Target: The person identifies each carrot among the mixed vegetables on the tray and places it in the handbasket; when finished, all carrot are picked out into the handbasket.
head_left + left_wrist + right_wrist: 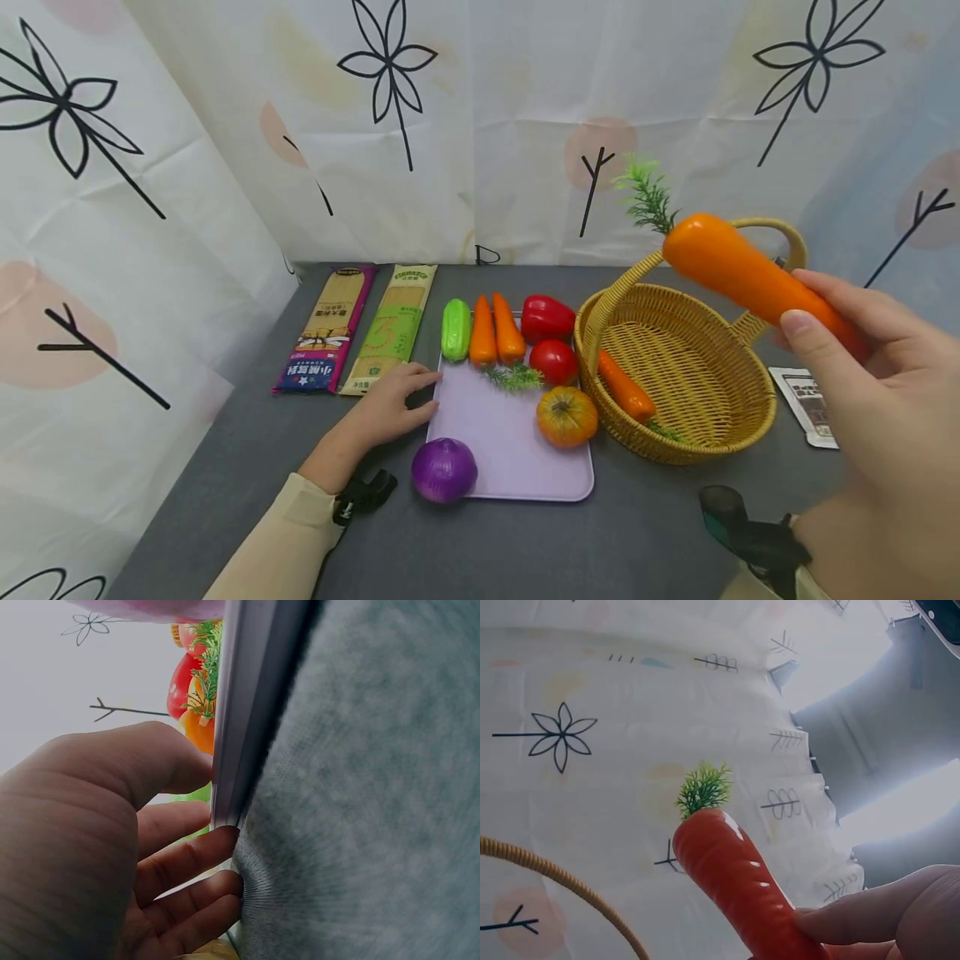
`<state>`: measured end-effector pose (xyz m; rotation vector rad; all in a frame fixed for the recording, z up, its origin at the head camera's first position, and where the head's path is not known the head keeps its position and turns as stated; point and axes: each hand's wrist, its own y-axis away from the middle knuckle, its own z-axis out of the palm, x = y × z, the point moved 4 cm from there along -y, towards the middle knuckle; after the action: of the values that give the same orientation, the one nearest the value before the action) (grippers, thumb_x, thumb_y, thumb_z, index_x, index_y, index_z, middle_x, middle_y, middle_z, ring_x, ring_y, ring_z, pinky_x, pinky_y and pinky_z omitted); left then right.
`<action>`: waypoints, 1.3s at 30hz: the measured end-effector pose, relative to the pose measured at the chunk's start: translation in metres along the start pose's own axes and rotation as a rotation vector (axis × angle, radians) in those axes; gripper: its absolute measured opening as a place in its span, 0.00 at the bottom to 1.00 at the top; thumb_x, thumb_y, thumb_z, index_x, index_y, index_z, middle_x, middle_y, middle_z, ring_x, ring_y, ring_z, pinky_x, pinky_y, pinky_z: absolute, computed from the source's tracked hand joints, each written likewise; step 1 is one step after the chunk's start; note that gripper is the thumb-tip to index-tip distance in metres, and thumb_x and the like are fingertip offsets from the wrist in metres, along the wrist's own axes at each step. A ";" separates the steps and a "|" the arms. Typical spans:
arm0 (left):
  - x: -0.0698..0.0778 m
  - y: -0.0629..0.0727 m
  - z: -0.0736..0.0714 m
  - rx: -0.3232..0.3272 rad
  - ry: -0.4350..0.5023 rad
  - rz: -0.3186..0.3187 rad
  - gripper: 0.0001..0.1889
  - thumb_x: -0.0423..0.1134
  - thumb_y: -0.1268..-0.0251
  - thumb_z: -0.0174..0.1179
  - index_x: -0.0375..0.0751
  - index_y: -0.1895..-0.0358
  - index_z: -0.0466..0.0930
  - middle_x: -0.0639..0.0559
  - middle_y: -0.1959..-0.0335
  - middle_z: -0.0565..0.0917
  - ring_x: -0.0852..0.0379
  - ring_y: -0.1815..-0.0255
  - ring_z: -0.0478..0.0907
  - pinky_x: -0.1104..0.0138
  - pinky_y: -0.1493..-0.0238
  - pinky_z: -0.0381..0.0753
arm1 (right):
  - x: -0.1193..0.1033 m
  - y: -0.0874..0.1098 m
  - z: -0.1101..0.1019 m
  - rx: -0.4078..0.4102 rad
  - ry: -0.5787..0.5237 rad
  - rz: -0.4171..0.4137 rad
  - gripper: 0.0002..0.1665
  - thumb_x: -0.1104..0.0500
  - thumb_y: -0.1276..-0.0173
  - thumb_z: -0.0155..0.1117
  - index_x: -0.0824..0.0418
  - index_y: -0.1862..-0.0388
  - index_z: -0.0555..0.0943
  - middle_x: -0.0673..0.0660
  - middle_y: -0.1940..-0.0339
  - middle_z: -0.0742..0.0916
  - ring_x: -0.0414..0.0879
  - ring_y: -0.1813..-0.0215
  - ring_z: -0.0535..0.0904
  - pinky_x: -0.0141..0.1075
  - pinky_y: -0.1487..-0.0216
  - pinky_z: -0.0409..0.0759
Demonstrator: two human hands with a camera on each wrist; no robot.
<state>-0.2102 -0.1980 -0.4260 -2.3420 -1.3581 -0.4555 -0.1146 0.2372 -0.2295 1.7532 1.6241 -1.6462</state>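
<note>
Above the wicker basket (761,417), my right hand (892,375) pinches a large orange carrot (738,267) near its narrow end between thumb and fingers. Its green leafy top points up and left; the right wrist view shows the carrot (735,877) against the curtain. Another carrot (626,387) lies inside the basket. My left hand (390,404) rests at the left edge of the lilac tray (495,442), thumb and fingers touching its rim. On the tray are a cucumber (456,331), two carrots (483,333), a red pepper (547,318), a tomato (555,361) and a pumpkin (567,417).
A purple onion (444,471) sits over the tray's front left corner. Two noodle packets (326,333) lie side by side at the back left of the grey table (600,550). A white packet (806,408) lies right of the basket. A patterned curtain (510,125) hangs behind.
</note>
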 end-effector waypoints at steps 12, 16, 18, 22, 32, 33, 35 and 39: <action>0.000 -0.002 -0.001 0.001 -0.008 -0.004 0.24 0.41 0.32 0.66 0.38 0.35 0.81 0.46 0.46 0.82 0.48 0.47 0.75 0.52 0.43 0.79 | 0.026 -0.013 -0.014 -0.002 0.023 0.118 0.25 0.64 0.23 0.60 0.59 0.29 0.78 0.42 0.49 0.78 0.25 0.62 0.81 0.16 0.60 0.76; 0.000 -0.002 -0.001 -0.004 -0.008 -0.006 0.24 0.41 0.32 0.66 0.38 0.35 0.81 0.46 0.46 0.82 0.48 0.47 0.75 0.52 0.43 0.79 | 0.035 -0.014 -0.020 -0.007 0.038 0.163 0.26 0.64 0.22 0.58 0.60 0.27 0.76 0.39 0.51 0.76 0.26 0.60 0.78 0.15 0.62 0.75; 0.000 -0.002 -0.001 -0.007 -0.008 -0.007 0.24 0.41 0.32 0.66 0.38 0.35 0.81 0.46 0.46 0.82 0.48 0.47 0.75 0.52 0.43 0.79 | 0.038 -0.015 -0.021 -0.008 0.046 0.183 0.26 0.65 0.22 0.57 0.61 0.27 0.75 0.38 0.53 0.75 0.26 0.60 0.77 0.14 0.63 0.74; 0.000 -0.002 0.000 -0.012 -0.007 -0.014 0.24 0.41 0.32 0.66 0.38 0.35 0.81 0.46 0.46 0.82 0.48 0.47 0.75 0.52 0.43 0.79 | 0.038 -0.018 -0.019 -0.049 0.087 0.198 0.26 0.64 0.21 0.56 0.67 0.26 0.72 0.38 0.55 0.73 0.25 0.63 0.75 0.14 0.66 0.74; -0.001 0.000 0.000 -0.014 -0.002 -0.026 0.24 0.42 0.31 0.66 0.39 0.34 0.81 0.47 0.47 0.82 0.49 0.48 0.75 0.52 0.44 0.79 | 0.039 -0.023 -0.006 -0.266 0.237 0.191 0.30 0.55 0.18 0.52 0.72 0.25 0.67 0.73 0.38 0.74 0.21 0.68 0.72 0.19 0.72 0.77; -0.001 0.000 0.000 -0.015 -0.002 -0.027 0.24 0.42 0.31 0.66 0.39 0.34 0.81 0.47 0.47 0.82 0.49 0.48 0.75 0.52 0.44 0.79 | 0.041 -0.023 -0.005 -0.299 0.255 0.193 0.31 0.54 0.17 0.51 0.72 0.24 0.66 0.76 0.36 0.73 0.20 0.69 0.72 0.20 0.72 0.78; -0.002 0.000 0.001 -0.015 -0.002 -0.029 0.24 0.42 0.31 0.66 0.39 0.34 0.81 0.47 0.47 0.82 0.49 0.48 0.75 0.52 0.44 0.79 | 0.043 -0.024 -0.004 -0.380 0.284 0.194 0.34 0.51 0.17 0.50 0.71 0.23 0.64 0.78 0.36 0.74 0.21 0.69 0.75 0.22 0.73 0.79; -0.003 0.000 0.001 -0.012 -0.002 -0.030 0.24 0.42 0.31 0.66 0.39 0.34 0.80 0.47 0.47 0.82 0.50 0.48 0.75 0.53 0.44 0.79 | 0.048 -0.028 0.003 -0.549 0.309 0.207 0.41 0.45 0.17 0.49 0.71 0.20 0.57 0.81 0.36 0.75 0.36 0.67 0.87 0.29 0.74 0.79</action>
<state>-0.2111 -0.1996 -0.4282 -2.3355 -1.3962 -0.4720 -0.1507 0.2710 -0.2560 1.8449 1.7299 -0.7621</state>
